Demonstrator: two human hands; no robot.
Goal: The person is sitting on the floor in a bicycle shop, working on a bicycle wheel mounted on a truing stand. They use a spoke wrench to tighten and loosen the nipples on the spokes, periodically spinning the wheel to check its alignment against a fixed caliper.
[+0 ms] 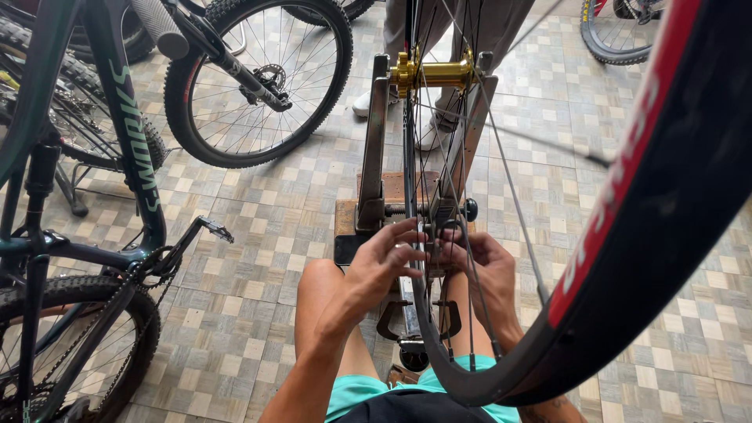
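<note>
A bicycle wheel with a black rim (595, 258), thin spokes and a gold hub (439, 73) stands upright in a metal truing stand (371, 149) in front of me. My left hand (381, 262) reaches in from the left, its fingers spread against the rim and spokes low in the stand. My right hand (484, 266) is on the other side of the wheel, fingers curled around the spokes by the rim. What the fingertips pinch is hidden by the rim. My bare knees sit under both hands.
A dark mountain bike (86, 235) with pedal and chainring stands at the left. Another knobby-tyred wheel (258, 78) is behind it. A person's legs and white shoes (427, 129) stand beyond the stand. The floor is checkered tile (251, 258).
</note>
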